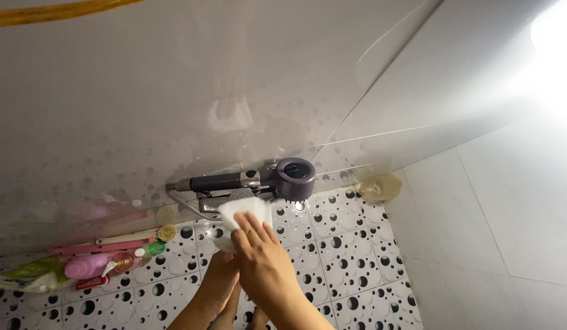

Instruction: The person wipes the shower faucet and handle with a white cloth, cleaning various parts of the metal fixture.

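Cloth: a white cloth [242, 214], soft and bunched, pressed against the chrome tap fitting [213, 200] under the shower head [294, 178] on the wet grey wall [143, 110].
Right hand: the right hand [263, 252] lies flat over the cloth, fingers [251, 225] stretched out and close together, their tips on its lower front face; the cloth sticks out above and to the left of them.
Left hand: the left hand [219, 278] comes up from beneath, mostly hidden behind the right one; it touches the cloth's lower edge, but I cannot tell how its fingers are curled.
Shower head: dark grey with a round face, handle lying level along the wall, just above the cloth.
Floor: white tiles [350, 244] with black dots.
Left corner: a pink bottle [88, 266], a green-capped bottle [150, 249] and a green packet [26, 272] lie along the wall's foot.
Right corner: a yellowish bottle [381, 186] stands near the white tiled side wall [509, 201].
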